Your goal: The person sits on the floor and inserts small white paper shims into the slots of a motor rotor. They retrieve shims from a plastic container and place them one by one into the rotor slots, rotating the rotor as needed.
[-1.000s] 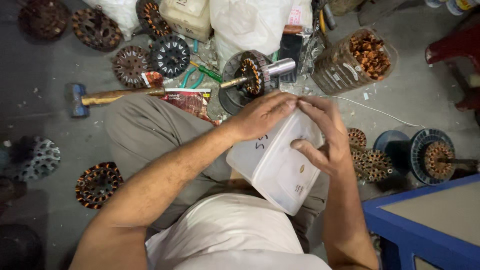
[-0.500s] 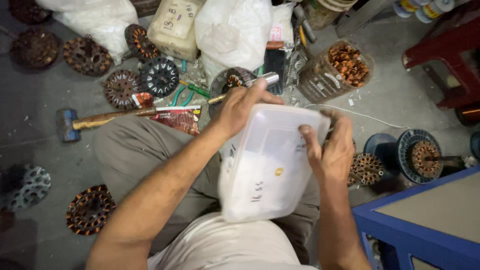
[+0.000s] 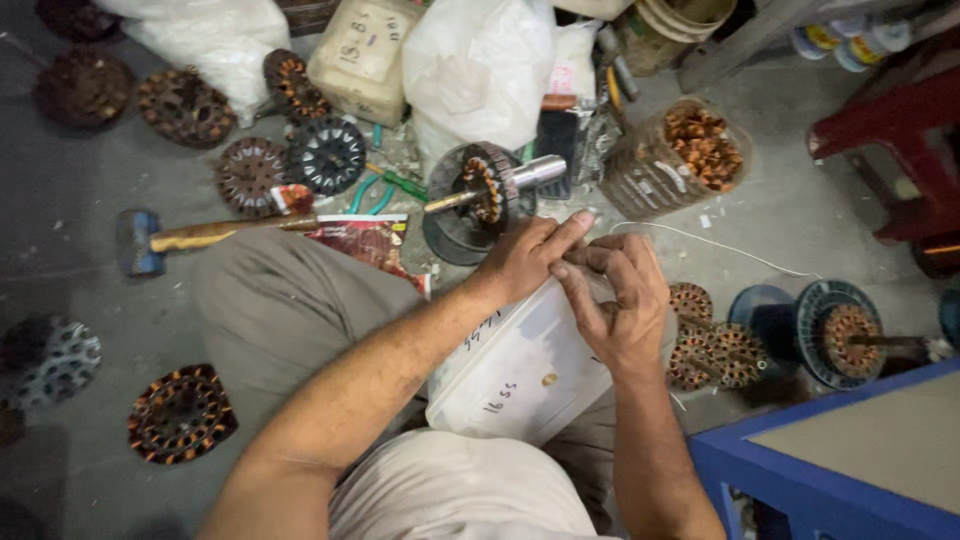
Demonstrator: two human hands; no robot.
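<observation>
A white plastic container [image 3: 520, 375] with handwriting on its side rests in my lap, tilted against my leg. My left hand [image 3: 525, 258] and my right hand [image 3: 618, 300] meet at its far upper edge, fingertips pinched together over it. What the fingers pinch is too small to tell. A thin white wire [image 3: 720, 245] runs off to the right from near my fingers. Just beyond my hands lies a motor rotor on a metal shaft [image 3: 480, 195].
Several wound stators [image 3: 180, 412] and dark fan-like discs [image 3: 325, 152] lie over the grey floor. A hammer [image 3: 190, 238] lies left, green pliers [image 3: 385, 185] behind. A mesh jar of copper scrap [image 3: 680, 160], white bags [image 3: 480, 70], a blue table corner [image 3: 850, 460] and red stool [image 3: 900, 140] stand around.
The container has dropped lower onto my lap. Both hands have slid from its sides to its far edge and come together there.
</observation>
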